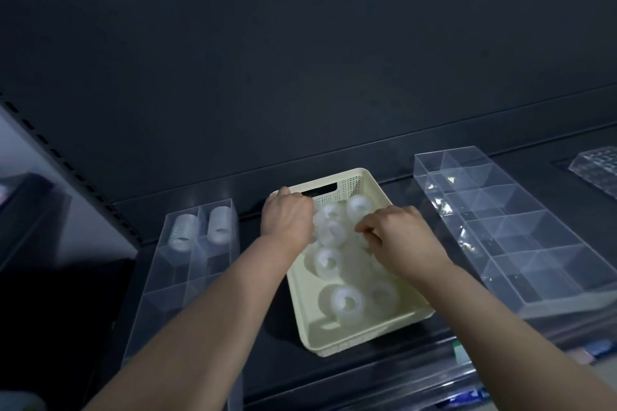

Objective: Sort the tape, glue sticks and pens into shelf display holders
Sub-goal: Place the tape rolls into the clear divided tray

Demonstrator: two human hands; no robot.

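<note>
A cream plastic basket (362,334) stands on the dark shelf and holds several clear tape rolls (345,302). Both my hands reach into its far half. My left hand (288,218) is curled around a tape roll near the basket's far-left corner. My right hand (397,237) pinches down among the rolls on the right side; what its fingers hold is hidden. To the left stands a clear divided holder (160,280) with two tape rolls (200,227) in its far compartments.
A second clear divided holder (521,230) lies to the right of the basket, its compartments bare. A textured clear tray (597,167) sits at the far right. The dark shelf back panel rises behind, and a slotted upright runs along the left.
</note>
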